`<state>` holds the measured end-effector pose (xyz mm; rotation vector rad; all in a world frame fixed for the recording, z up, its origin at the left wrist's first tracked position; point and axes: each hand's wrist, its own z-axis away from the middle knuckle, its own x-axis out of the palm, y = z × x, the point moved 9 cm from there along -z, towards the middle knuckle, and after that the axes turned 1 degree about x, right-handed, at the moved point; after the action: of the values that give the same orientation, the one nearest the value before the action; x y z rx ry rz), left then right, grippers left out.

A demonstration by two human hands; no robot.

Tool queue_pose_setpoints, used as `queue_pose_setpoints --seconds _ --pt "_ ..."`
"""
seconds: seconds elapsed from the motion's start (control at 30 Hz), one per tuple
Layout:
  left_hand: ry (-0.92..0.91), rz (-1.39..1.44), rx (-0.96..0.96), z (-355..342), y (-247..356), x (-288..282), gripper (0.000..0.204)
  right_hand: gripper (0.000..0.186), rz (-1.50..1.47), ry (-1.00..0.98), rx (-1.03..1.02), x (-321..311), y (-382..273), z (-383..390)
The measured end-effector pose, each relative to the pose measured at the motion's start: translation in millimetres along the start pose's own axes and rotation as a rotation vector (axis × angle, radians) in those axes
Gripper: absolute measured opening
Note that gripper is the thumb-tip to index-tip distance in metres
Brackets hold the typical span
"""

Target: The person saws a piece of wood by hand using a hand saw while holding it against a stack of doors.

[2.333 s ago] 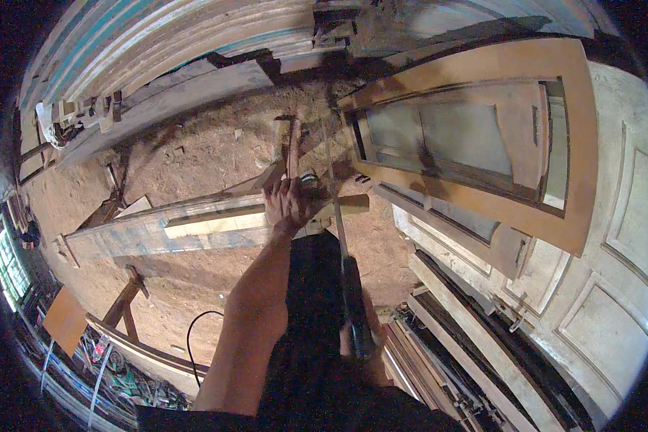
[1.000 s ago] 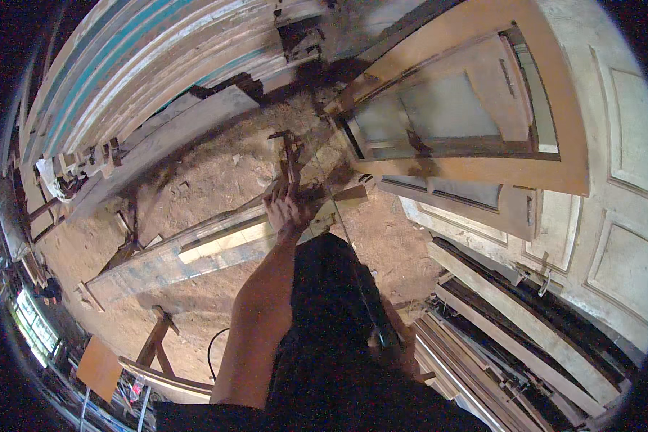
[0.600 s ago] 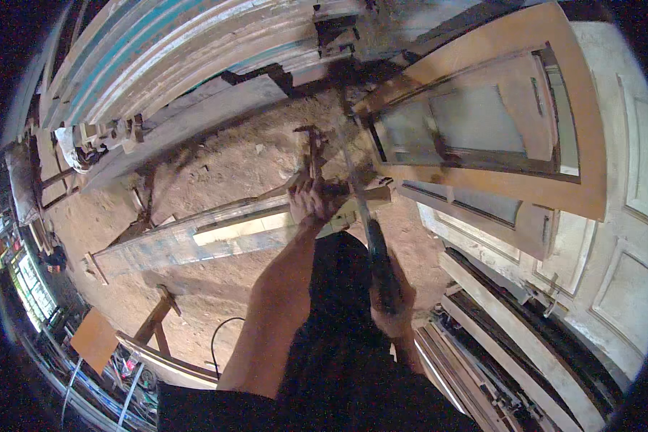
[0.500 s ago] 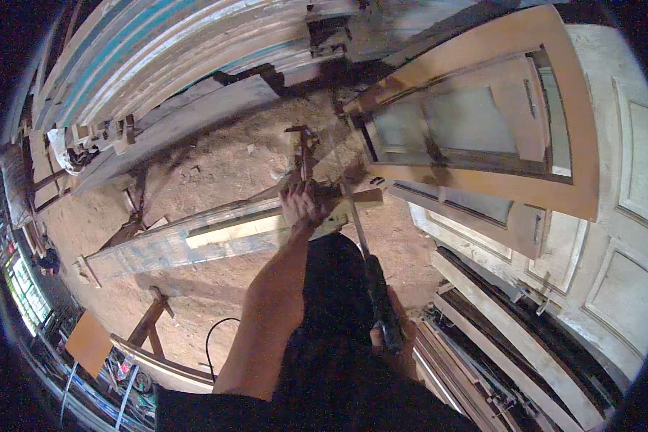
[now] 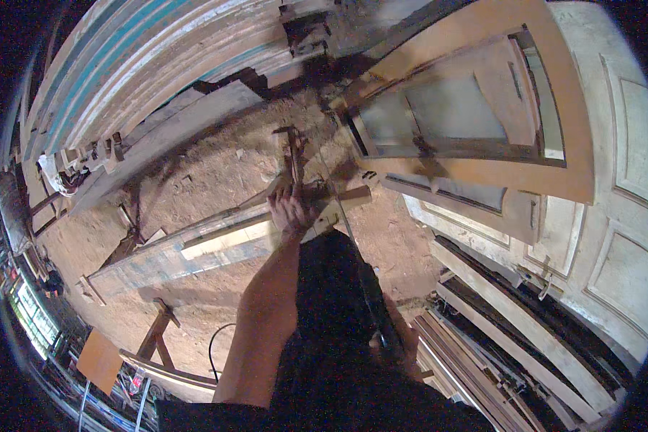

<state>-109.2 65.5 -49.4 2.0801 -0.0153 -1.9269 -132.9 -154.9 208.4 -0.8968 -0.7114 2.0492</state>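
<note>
The brown dirt floor (image 5: 194, 173) goes under almost everything I see. At the far left, a big pile of boards (image 5: 173, 43) is stacked up, with white and blue-green edges. On the right is a big white door (image 5: 630, 237) with square shapes pressed into it. An orange-brown wood frame (image 5: 482, 171) with cloudy panes sits at a slant in front of the door.

Near the middle, a long, low surface (image 5: 158, 266) made of gray, worn wood stands above the dirt. One leg in black cloth (image 5: 331, 288) is close to its right end. Long planks (image 5: 522, 327) lie in the low right corner, and a flat orange board (image 5: 99, 360) is at the low left.

A strip of wood (image 5: 223, 240) lies along the top of the surface. One side of it is pale, and its brown right end pokes out past the left hand. A long, thin saw (image 5: 348, 229) with a dark handle crosses over the strip, just right of that hand. I can't tell if the blade is touching the wood.

The left hand (image 5: 293, 214) is on top of the strip. Its fingers are close together and a bit bent, but I can't tell if they squeeze it. The right hand (image 5: 401, 337) is dark and partly hidden, low by the leg, with its fingers wrapped around the saw's handle.
</note>
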Motion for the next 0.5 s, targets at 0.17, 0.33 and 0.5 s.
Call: queue_pose_setpoints --seconds 0.17,0.33,0.5 --pt "-0.030 0.148 -0.015 -21 6 -5 0.057 0.066 -0.122 -0.021 0.020 18 -31 -64" --pt "-0.382 0.261 -0.231 -44 6 -12 0.049 0.070 -0.157 0.036 -0.076 0 -20 -30" --pt "-0.260 0.177 -0.138 -32 3 -23 0.048 0.073 -0.075 -0.005 -0.088 -10 -27 0"
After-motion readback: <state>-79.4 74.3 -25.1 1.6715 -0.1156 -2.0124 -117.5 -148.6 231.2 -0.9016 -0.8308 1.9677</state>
